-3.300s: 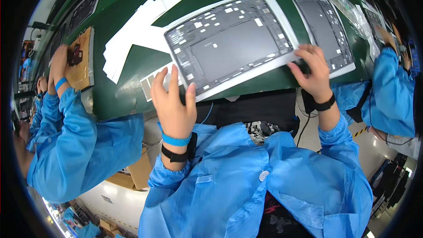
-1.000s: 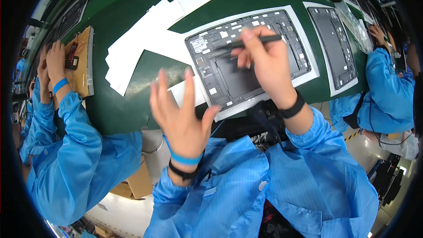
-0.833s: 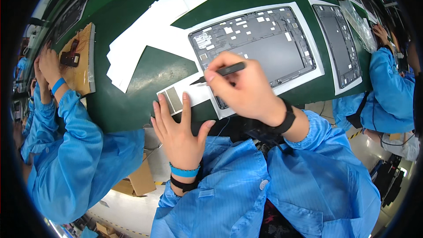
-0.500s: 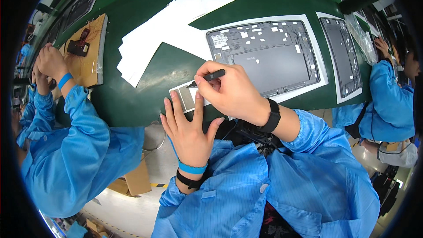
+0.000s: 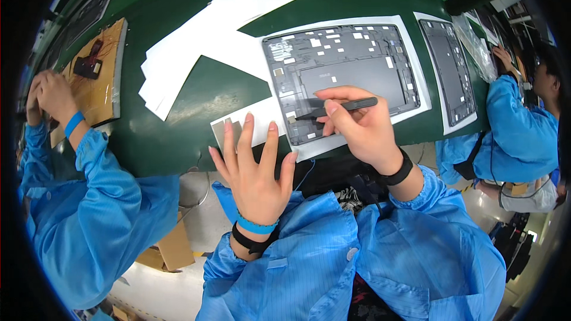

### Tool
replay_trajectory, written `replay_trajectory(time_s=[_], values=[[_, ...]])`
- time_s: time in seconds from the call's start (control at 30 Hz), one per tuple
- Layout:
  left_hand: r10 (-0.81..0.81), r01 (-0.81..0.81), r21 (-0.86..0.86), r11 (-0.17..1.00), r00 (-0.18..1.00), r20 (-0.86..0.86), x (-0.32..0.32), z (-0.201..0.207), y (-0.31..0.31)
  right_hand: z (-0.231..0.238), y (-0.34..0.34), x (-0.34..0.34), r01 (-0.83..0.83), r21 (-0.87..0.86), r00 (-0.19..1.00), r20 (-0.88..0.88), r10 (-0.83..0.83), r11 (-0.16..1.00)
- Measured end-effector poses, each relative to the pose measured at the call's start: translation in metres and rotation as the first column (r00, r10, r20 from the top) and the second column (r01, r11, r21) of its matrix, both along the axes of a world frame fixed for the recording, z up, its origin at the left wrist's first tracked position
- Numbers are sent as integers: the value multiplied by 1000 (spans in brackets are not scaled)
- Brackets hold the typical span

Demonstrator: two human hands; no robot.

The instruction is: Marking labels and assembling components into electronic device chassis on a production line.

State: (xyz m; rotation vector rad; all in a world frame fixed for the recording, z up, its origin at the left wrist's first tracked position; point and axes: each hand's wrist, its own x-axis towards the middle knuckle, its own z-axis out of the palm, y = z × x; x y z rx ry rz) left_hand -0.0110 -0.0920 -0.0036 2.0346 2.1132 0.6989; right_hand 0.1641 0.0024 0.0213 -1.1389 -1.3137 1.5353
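Note:
My left hand lies with fingers spread on a white backing sheet. Greyish rectangular patches show on that sheet between and beside the fingertips. Black tweezers are pinched in my right hand. Their tips point left, over the lower left corner of a dark grey tablet housing, close to a small gold-coloured pad. Whether the tips touch the housing or grip a small piece, I cannot tell. Several small white pieces dot the housing, which rests on a white sheet.
Overlapping white sheets lie farther back on the green table. Another tablet housing sits to the right, with a clear plastic bag beyond. At left, a co-worker's hands are beside a wooden board; another person sits right.
My right hand has moved right with the tweezers, from the patches on the backing sheet to the housing's lower left corner. My left hand remains on the sheet, while the whole view has shifted slightly.

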Motion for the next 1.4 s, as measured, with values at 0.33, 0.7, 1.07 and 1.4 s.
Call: replay_trajectory(time_s=[0.33,0.7,1.07,1.4], values=[[-56,56,-15,998,998,-17,11,-5,6,-12,2,4,-4,29,1000,10,4,1000],[-66,61,-29,998,974,-218,30,2,20,-19,0,1,7,188,994,105,-27,982],[29,-29,6,1000,992,-122,-16,-7,-13,12,9,-45,-188,151,974,156,164,970],[61,-69,-43,997,985,-160,-13,-9,-16,-4,7,-72,-217,235,960,227,163,948]])
